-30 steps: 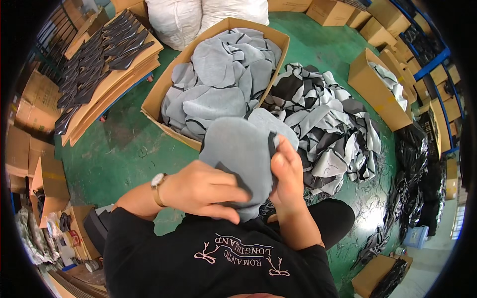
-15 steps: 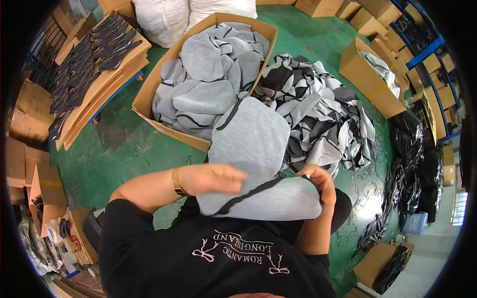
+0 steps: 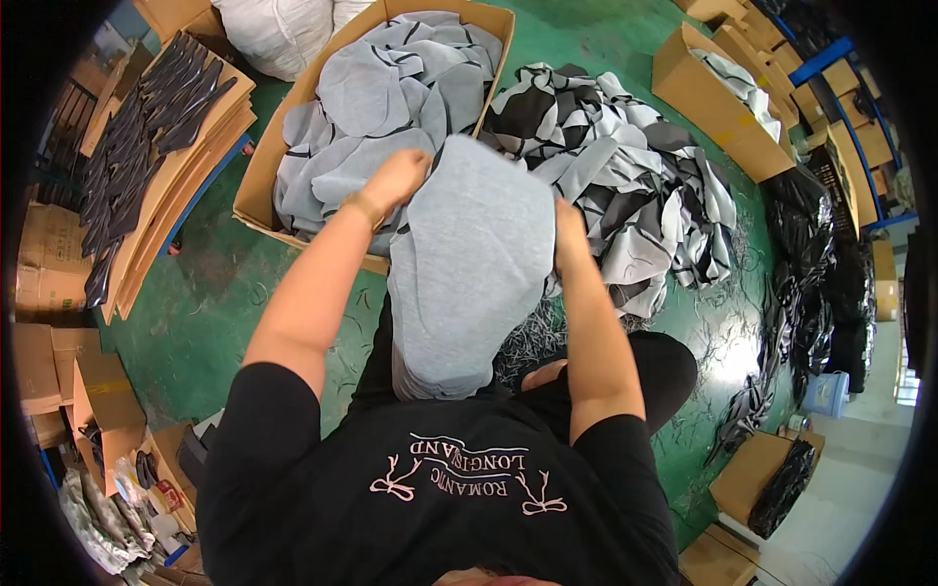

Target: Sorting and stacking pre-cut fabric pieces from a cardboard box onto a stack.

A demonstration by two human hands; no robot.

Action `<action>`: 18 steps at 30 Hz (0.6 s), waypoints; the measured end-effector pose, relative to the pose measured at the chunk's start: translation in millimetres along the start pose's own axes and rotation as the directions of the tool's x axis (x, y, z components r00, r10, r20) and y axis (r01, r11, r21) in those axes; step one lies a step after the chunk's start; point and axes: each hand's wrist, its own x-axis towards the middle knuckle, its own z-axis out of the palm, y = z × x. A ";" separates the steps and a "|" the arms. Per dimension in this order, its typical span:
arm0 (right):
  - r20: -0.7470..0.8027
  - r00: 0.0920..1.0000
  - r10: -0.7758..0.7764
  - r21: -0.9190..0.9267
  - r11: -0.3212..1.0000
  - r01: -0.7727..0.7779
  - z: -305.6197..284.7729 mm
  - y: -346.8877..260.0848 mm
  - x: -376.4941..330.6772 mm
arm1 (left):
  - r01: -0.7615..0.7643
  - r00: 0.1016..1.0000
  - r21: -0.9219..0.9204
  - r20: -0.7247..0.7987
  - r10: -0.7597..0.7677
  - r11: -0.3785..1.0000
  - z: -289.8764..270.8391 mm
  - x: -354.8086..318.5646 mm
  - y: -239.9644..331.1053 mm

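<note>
Centre frame: left hand (image 3: 396,181) and right hand (image 3: 567,234), apart, each clamped on an edge of a hanging grey fabric piece (image 3: 469,264) near the cardboard box (image 3: 256,186). Risk: loose edge-grips may let it slip onto the green floor (image 3: 225,293).

A large piece of plain grey fabric (image 3: 469,264), soft and felt-like, hangs lengthwise in front of the person. Its upper edge is gripped at both sides, and its lower end drapes down onto the lap.
</note>
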 end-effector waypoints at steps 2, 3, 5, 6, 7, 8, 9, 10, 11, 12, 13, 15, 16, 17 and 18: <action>-0.012 0.997 -0.081 0.093 0.992 0.082 17.2 17.3 -27.1 | -0.050 0.997 -0.403 -0.075 0.022 0.914 8.6 -35.8 -20.1; -0.068 0.992 -0.104 0.011 0.994 0.105 20.7 27.3 -49.1 | -0.107 0.990 -0.412 -0.128 0.059 0.905 11.1 -56.6 -23.0; -0.115 0.985 -0.128 -0.072 0.990 0.120 19.6 36.2 -83.5 | -0.194 0.975 -0.440 -0.187 0.122 0.876 12.9 -86.3 -16.1; -0.120 0.977 -0.179 -0.188 0.970 0.154 16.6 34.9 -92.0 | -0.223 0.969 -0.459 -0.198 0.146 0.860 13.7 -90.8 -10.8; -0.121 0.965 -0.233 -0.299 0.936 0.188 14.1 28.7 -93.5 | -0.196 0.978 -0.462 -0.154 0.139 0.865 12.0 -89.6 -11.4; -0.070 0.970 -0.235 -0.478 0.861 0.174 11.2 13.4 -88.6 | -0.189 0.979 -0.456 -0.161 0.128 0.870 11.5 -87.0 -14.3; -0.051 0.934 -0.353 -0.631 0.736 0.244 8.3 -2.6 -84.7 | -0.191 0.979 -0.435 -0.148 0.139 0.880 10.9 -83.6 -16.3; -0.010 0.885 -0.466 -0.763 0.576 0.294 9.8 -27.6 -84.4 | -0.196 0.979 -0.417 -0.136 0.153 0.888 11.6 -78.7 -16.1; -0.077 0.833 -0.549 -0.720 0.608 0.335 12.6 -46.0 -84.1 | -0.219 0.973 -0.346 -0.141 0.180 0.912 11.2 -76.2 -8.7; -0.140 0.775 -0.616 -0.671 0.635 0.384 20.3 -62.9 -83.7 | -0.215 0.973 -0.342 -0.151 0.172 0.915 12.2 -75.3 -7.8; -0.051 0.761 -0.646 -0.674 0.585 0.451 38.6 -80.6 -89.4 | -0.220 0.973 -0.337 -0.140 0.183 0.915 9.9 -76.5 -10.4; 0.369 0.620 -0.693 -0.699 0.232 0.676 72.2 -93.0 -101.4 | -0.237 0.972 -0.469 -0.109 0.210 0.851 12.3 -67.0 -23.9; 0.548 0.627 -0.554 -0.697 0.112 0.708 86.9 -90.6 -110.6 | -0.245 0.970 -0.473 -0.109 0.219 0.846 11.6 -54.4 -25.3; 0.633 0.616 -0.470 -0.649 0.112 0.752 102.9 -76.6 -120.0 | -0.060 0.996 -0.458 0.035 0.085 0.887 9.9 -35.6 -28.0; 0.633 0.616 -0.469 -0.649 0.111 0.752 104.9 -72.6 -123.0 | 0.133 0.983 -0.408 0.167 -0.070 0.903 3.5 -19.1 -35.5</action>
